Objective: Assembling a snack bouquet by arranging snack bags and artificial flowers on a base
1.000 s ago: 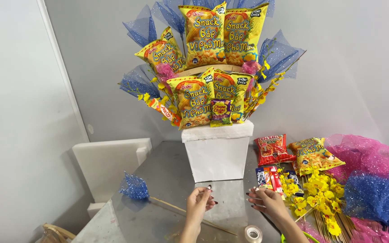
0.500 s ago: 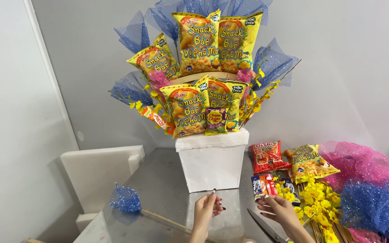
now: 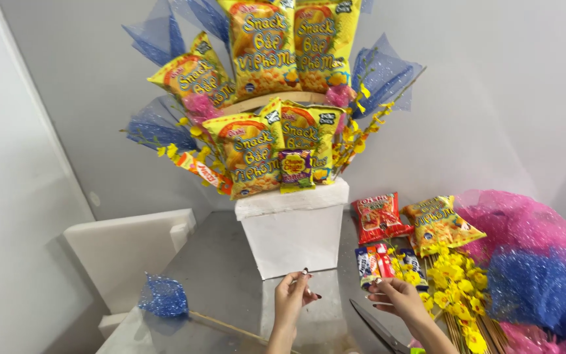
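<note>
Both hands hover low over the near edge of the table (image 3: pixel 230 275), just in front of the white box (image 3: pixel 293 239) that carries the tall bouquet of yellow snack bags (image 3: pixel 257 154), blue net (image 3: pixel 155 124) and yellow flowers. The left hand (image 3: pixel 291 298) has its fingers (image 3: pixel 304 278) pinched together at the tips; something very small or thin may be caught there, perhaps clear tape, but it is too fine to tell. The right hand (image 3: pixel 397 298) holds its fingers loosely curled and slightly apart, clamped on nothing visible, just beside the small candy packets (image 3: pixel 378 262) to the right of the box. Scissors (image 3: pixel 378 328) lie on the table between the hands, blades shut. To the near left lies a stick (image 3: pixel 224 322) tipped with a blue net puff (image 3: pixel 164 296). That stick looks light and stiff but thin, best taken along the bare wood; the puff is soft and would crush. The snack bags look puffy, light and slick, best held by their sealed edges.
</note>
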